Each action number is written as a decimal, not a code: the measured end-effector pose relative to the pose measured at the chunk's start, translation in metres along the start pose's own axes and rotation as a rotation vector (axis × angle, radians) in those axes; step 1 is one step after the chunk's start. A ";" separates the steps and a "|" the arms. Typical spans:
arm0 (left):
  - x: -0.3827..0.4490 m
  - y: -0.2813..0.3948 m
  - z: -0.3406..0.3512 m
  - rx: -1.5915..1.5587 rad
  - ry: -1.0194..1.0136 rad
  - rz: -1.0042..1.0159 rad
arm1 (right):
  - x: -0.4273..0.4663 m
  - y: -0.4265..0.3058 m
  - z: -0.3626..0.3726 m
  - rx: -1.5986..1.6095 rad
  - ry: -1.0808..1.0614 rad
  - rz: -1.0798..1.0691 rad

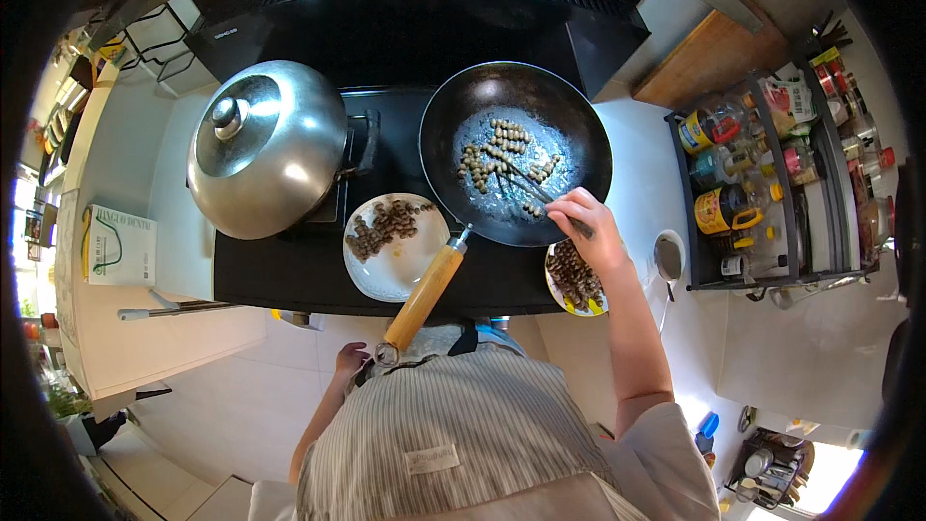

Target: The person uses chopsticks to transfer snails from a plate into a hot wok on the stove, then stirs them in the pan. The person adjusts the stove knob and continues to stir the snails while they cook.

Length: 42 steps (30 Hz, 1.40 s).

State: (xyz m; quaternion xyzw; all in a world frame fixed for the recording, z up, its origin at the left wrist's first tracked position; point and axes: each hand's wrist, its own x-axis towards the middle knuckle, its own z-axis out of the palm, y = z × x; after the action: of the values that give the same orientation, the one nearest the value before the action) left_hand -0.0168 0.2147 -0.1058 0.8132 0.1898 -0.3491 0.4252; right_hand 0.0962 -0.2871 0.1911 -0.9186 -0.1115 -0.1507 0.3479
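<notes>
My right hand (589,228) grips a dark, slim cooking utensil (532,188), tongs or chopsticks. Its far end reaches among small oval brown-grey pieces (510,136) in the black wok (463,101). These lie in short rows and clumps on the shiny, wet-looking bottom. Toward me juts the wok's wooden handle (425,297). Beside that handle's end my left hand (352,358) hangs low, fingers loosely bent, with nothing visible in it. A white plate (398,275) left of the handle bears darker clustered pieces (391,228). More dark pieces (575,278) fill a yellow-rimmed plate (597,310) under my right forearm.
A large lidded steel pot (289,152) stands left on the black stove (289,275). Right of the stove are a white bowl with a spoon (668,257) and a black rack (741,282) of bottles. The range hood (405,29) overhangs the back.
</notes>
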 end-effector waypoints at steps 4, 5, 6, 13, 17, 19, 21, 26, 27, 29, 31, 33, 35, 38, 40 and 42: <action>0.001 -0.010 0.004 0.007 0.035 0.026 | -0.011 -0.004 -0.012 0.162 0.004 0.121; 0.003 -0.017 0.006 -0.013 0.056 0.031 | -0.012 0.000 -0.013 0.167 0.057 0.131; 0.008 -0.028 0.011 0.010 0.069 0.042 | -0.014 0.004 -0.014 0.169 0.110 0.143; 0.009 -0.041 0.014 -0.010 0.109 -0.003 | -0.015 0.000 -0.009 0.108 0.087 0.071; 0.007 -0.026 0.013 0.011 0.101 0.001 | -0.014 0.005 -0.007 0.058 0.127 0.082; 0.012 -0.037 0.015 0.002 0.106 -0.008 | -0.016 0.025 -0.003 0.165 0.274 0.126; 0.020 -0.059 0.016 -0.007 0.112 0.020 | -0.014 0.038 0.007 0.531 0.496 0.430; 0.010 -0.032 0.016 0.053 0.105 0.042 | 0.000 0.043 0.001 0.716 0.661 0.882; 0.006 -0.026 0.014 0.000 0.099 0.005 | 0.004 0.043 0.001 0.700 0.656 0.888; 0.003 -0.018 0.013 -0.103 0.080 -0.063 | 0.006 0.042 -0.005 0.664 0.654 0.898; 0.004 -0.025 0.015 -0.154 0.069 -0.052 | 0.003 0.042 -0.011 0.598 0.651 0.864; 0.016 -0.048 0.019 -0.158 0.077 -0.015 | -0.003 0.039 -0.019 0.568 0.652 0.844; 0.037 -0.106 0.023 -0.126 0.135 0.030 | -0.002 0.025 -0.021 0.517 0.622 0.807; 0.047 -0.113 0.024 -0.070 0.107 0.078 | -0.014 0.015 -0.025 0.434 0.613 0.711; 0.049 -0.105 0.025 -0.111 0.066 0.055 | -0.021 0.004 -0.026 0.351 0.565 0.609; 0.047 -0.095 0.022 -0.177 0.017 -0.064 | -0.028 0.001 -0.024 0.294 0.533 0.516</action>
State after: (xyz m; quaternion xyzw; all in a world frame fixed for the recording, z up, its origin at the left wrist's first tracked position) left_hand -0.0510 0.2506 -0.2022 0.7689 0.2497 -0.3375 0.4823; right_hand 0.0655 -0.3071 0.1975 -0.7855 0.1969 -0.2739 0.5188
